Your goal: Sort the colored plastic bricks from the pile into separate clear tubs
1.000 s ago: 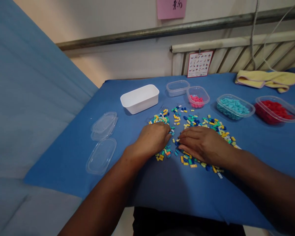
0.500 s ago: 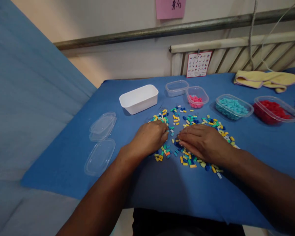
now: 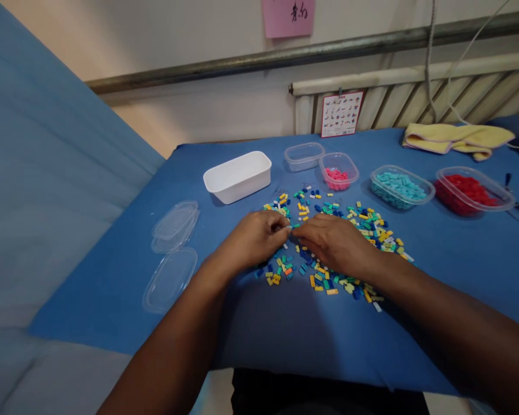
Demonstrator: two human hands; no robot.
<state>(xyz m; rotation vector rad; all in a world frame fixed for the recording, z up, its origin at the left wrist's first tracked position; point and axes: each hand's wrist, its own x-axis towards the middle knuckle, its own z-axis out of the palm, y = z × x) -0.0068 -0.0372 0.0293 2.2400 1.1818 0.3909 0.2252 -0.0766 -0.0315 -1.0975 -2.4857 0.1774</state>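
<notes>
A scatter of small bricks [image 3: 363, 222] in yellow, green, blue and white lies on the blue table cloth [image 3: 285, 334]. My left hand [image 3: 253, 239] and my right hand [image 3: 333, 242] meet fingertip to fingertip over the middle of the scatter. Both hands have their fingers pinched together round a tiny piece that I cannot make out. Part of the pile is hidden under my palms.
Behind the pile stand a white tub [image 3: 237, 176], a clear tub [image 3: 303, 155], and tubs of pink bricks [image 3: 338, 171], turquoise bricks [image 3: 401, 186] and red bricks [image 3: 473, 190]. Clear lids [image 3: 173, 248] lie at the left. A yellow cloth [image 3: 456, 138] lies far right.
Both hands lifted from lying flat on the pile and drew together until their fingertips pinched at the middle. The view shifted slightly to the right.
</notes>
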